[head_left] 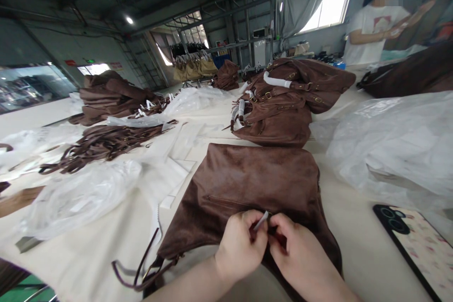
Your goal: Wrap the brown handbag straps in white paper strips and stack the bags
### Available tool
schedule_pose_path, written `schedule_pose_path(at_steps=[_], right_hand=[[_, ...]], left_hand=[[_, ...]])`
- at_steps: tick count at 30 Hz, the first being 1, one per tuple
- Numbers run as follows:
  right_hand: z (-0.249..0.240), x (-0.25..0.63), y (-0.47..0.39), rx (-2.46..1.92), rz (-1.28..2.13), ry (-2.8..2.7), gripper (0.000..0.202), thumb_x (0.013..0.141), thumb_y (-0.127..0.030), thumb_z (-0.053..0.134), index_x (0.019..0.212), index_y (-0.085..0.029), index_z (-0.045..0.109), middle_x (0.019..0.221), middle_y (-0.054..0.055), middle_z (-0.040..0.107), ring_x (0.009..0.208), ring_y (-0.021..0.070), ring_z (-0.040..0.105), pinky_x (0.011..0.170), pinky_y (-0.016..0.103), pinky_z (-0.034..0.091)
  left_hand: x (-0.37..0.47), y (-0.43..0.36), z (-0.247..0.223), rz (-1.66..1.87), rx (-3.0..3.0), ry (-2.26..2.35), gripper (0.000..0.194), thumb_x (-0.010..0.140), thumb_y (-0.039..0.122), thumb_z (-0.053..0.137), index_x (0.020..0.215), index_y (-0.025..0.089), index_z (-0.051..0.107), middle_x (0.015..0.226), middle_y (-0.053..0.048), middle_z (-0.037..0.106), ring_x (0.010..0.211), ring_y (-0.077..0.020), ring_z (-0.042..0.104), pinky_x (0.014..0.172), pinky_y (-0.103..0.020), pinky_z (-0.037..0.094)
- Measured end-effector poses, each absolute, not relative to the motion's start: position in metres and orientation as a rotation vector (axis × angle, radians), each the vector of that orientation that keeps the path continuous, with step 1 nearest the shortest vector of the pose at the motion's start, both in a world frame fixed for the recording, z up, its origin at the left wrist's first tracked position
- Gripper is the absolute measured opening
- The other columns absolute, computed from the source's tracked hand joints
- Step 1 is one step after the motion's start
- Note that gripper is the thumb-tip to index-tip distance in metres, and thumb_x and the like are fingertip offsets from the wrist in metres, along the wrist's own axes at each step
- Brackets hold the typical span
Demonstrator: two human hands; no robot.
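A dark brown leather bag (262, 170) lies flat on the table in front of me, with a zipped slit across its face. Over the lower part of that face, my left hand (240, 243) is closed, pinching a small white strip (261, 221) between thumb and fingers. Right beside it, my right hand (300, 252) has its fingertips pressed together close to the end of the zip. What those fingertips hold is hidden. Thin brown straps (136, 269) trail from the bag's lower left corner.
More brown bags with white-wrapped handles (283, 99) are piled behind. Brown straps (102, 144) lie in a heap at left, near clear plastic bags (85, 198). Large plastic wrapping (396, 141) and a patterned phone (414, 250) lie at right. A person (375, 33) stands beyond.
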State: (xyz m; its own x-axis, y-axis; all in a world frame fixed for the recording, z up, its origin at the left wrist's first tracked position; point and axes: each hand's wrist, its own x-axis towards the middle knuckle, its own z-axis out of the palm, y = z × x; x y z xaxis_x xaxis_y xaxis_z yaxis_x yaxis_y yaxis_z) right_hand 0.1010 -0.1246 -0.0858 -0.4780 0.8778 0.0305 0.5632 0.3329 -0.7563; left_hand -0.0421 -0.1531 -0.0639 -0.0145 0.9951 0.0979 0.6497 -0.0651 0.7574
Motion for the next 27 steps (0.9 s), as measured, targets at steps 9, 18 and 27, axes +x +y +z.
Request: schedule_pose_path(at_steps=[9,18,27], right_hand=[[-0.087,0.101,-0.119,-1.389,1.326,-1.996,0.021,0.087,-0.026,0.040,0.084,-0.020,0.061,0.060,0.000,0.064,0.044,0.0131,0.060,0.043,0.021,0.041],[-0.085,0.100,-0.116,-1.381,1.938,-1.638,0.031,0.088,-0.042,0.040,0.090,-0.016,0.058,0.055,-0.002,0.061,0.034,0.0091,0.055,0.028,0.014,0.031],[-0.094,0.097,-0.112,-1.388,1.823,-1.529,0.024,0.085,-0.037,0.044,0.082,-0.016,0.055,0.053,-0.005,0.057,0.035,0.0080,0.054,0.027,0.014,0.031]], left_hand=[[-0.051,-0.144,-0.077,0.928,1.477,1.596,0.028,0.086,0.031,0.048,0.068,0.015,0.063,0.063,-0.001,0.061,0.060,-0.0106,0.055,0.056,-0.018,0.041],[-0.054,-0.139,-0.069,0.856,0.947,1.449,0.039,0.071,0.048,0.063,0.077,0.010,0.065,0.062,-0.002,0.062,0.050,-0.0084,0.054,0.052,-0.020,0.047],[-0.057,-0.145,-0.071,0.845,1.374,1.502,0.026,0.084,0.032,0.052,0.082,0.016,0.073,0.068,0.000,0.063,0.061,-0.0102,0.056,0.058,-0.020,0.044]])
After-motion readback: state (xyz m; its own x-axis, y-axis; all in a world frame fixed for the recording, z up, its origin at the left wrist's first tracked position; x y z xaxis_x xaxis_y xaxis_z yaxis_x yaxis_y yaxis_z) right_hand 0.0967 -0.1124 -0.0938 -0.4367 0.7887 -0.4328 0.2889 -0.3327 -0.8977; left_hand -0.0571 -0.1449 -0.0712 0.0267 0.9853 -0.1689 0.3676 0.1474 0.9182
